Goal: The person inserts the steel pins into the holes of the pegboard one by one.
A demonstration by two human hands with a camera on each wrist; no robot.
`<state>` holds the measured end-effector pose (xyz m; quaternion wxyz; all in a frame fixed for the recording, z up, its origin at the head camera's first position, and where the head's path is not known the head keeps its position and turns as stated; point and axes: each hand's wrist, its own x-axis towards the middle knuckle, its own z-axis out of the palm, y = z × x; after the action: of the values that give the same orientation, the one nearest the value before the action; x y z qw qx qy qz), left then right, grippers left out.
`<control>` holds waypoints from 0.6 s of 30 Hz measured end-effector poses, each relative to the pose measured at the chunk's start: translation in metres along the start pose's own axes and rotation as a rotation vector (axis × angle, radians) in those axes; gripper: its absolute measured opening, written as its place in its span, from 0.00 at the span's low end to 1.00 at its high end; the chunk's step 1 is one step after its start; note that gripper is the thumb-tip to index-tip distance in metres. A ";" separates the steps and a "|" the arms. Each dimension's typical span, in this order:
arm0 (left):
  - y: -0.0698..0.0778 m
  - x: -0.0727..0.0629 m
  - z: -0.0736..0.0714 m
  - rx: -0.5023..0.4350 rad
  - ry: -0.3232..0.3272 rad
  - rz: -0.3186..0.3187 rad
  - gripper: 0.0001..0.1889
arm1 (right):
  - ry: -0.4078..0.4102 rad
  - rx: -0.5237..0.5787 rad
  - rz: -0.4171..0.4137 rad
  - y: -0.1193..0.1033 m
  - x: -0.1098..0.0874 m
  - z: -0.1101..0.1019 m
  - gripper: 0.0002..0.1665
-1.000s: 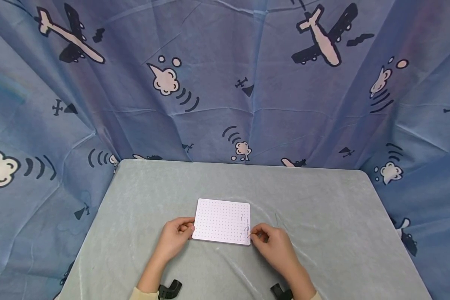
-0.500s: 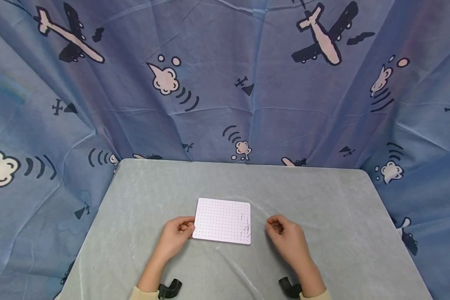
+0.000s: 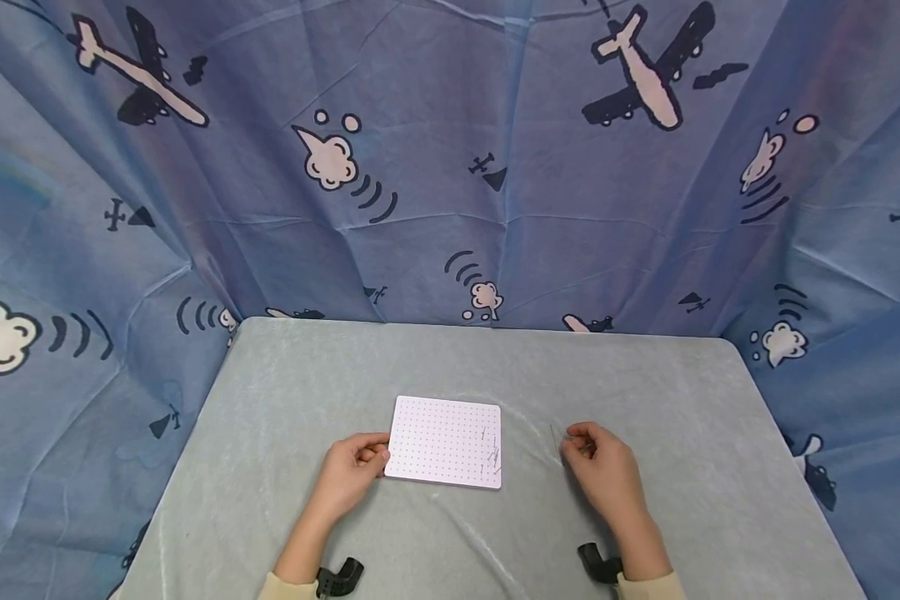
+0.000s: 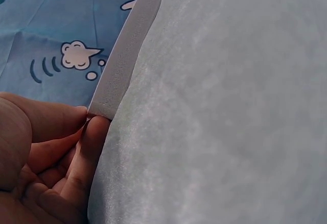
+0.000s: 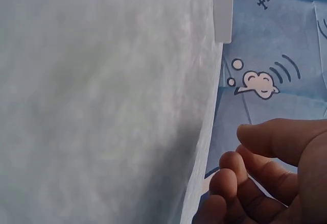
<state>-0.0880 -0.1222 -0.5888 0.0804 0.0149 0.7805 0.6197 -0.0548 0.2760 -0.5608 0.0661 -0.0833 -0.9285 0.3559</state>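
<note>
A thin white perforated board (image 3: 442, 442) with rows of small dots lies at the middle front of the table in the head view. Several fine dark needle-like slivers (image 3: 492, 454) show along its right side. My left hand (image 3: 354, 467) pinches the board's left edge between thumb and finger; the left wrist view shows its fingertips (image 4: 97, 124) at the board's corner (image 4: 120, 76). Right of the board is my right hand (image 3: 603, 467), fingers curled, thumb close to the index fingertip. A hair-thin line (image 3: 555, 438) shows beside its fingertips; I cannot tell whether it is held.
A grey cloth-covered table (image 3: 330, 367) with rounded far corners bears the board. Behind and at both sides hangs a blue curtain (image 3: 420, 167) printed with planes and clouds. Black wrist mounts (image 3: 340, 578) sit by each forearm.
My right hand has left the board's right edge and moved right across the table. The thin line, covered by the hand half a second ago, shows again. My left hand and the board stay put.
</note>
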 end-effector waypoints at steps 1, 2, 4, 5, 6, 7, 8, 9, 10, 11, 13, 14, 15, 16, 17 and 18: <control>0.000 0.000 0.000 0.001 0.000 0.001 0.12 | -0.002 -0.003 0.007 0.001 0.001 -0.001 0.09; 0.000 0.000 0.000 0.002 -0.001 0.001 0.12 | -0.003 -0.004 0.013 0.002 0.001 -0.001 0.09; 0.000 0.000 0.000 0.008 0.001 0.003 0.12 | -0.011 -0.009 0.027 0.004 0.002 -0.001 0.10; -0.001 0.000 0.000 0.011 0.002 0.004 0.12 | -0.015 -0.009 0.034 0.006 0.002 -0.001 0.11; -0.001 0.000 0.000 0.013 0.001 0.003 0.12 | -0.020 -0.010 0.040 0.007 0.003 -0.001 0.11; -0.001 0.000 0.000 0.015 0.000 0.004 0.12 | -0.026 -0.011 0.047 0.008 0.003 -0.002 0.11; -0.001 0.000 0.000 0.016 -0.002 0.004 0.12 | -0.033 -0.011 0.054 0.009 0.004 -0.001 0.12; -0.001 0.000 0.000 0.014 -0.003 0.003 0.12 | -0.041 -0.012 0.059 0.010 0.004 -0.001 0.12; -0.001 0.000 0.000 0.009 -0.006 0.001 0.12 | -0.048 -0.011 0.062 0.011 0.004 -0.001 0.12; -0.001 0.000 0.000 0.008 -0.006 -0.001 0.12 | -0.054 -0.010 0.065 0.011 0.004 -0.001 0.12; -0.001 0.000 0.000 0.003 -0.008 -0.003 0.13 | -0.068 -0.013 0.065 0.012 0.004 -0.001 0.12; -0.001 0.000 0.000 0.003 -0.007 -0.004 0.12 | -0.074 -0.016 0.063 0.013 0.004 -0.001 0.12; -0.001 0.000 0.000 0.002 -0.006 -0.004 0.12 | -0.079 -0.020 0.060 0.013 0.005 -0.001 0.12; -0.001 0.000 0.000 0.003 -0.005 -0.004 0.12 | -0.084 -0.023 0.057 0.013 0.005 -0.001 0.12; -0.001 0.000 0.000 0.004 -0.005 -0.003 0.12 | -0.088 -0.028 0.055 0.013 0.005 -0.001 0.12; 0.000 0.000 0.000 0.006 -0.005 0.000 0.12 | -0.094 -0.034 0.053 0.013 0.006 -0.001 0.12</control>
<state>-0.0880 -0.1227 -0.5891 0.0823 0.0165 0.7821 0.6175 -0.0587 0.2875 -0.5684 0.0115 -0.0922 -0.9339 0.3453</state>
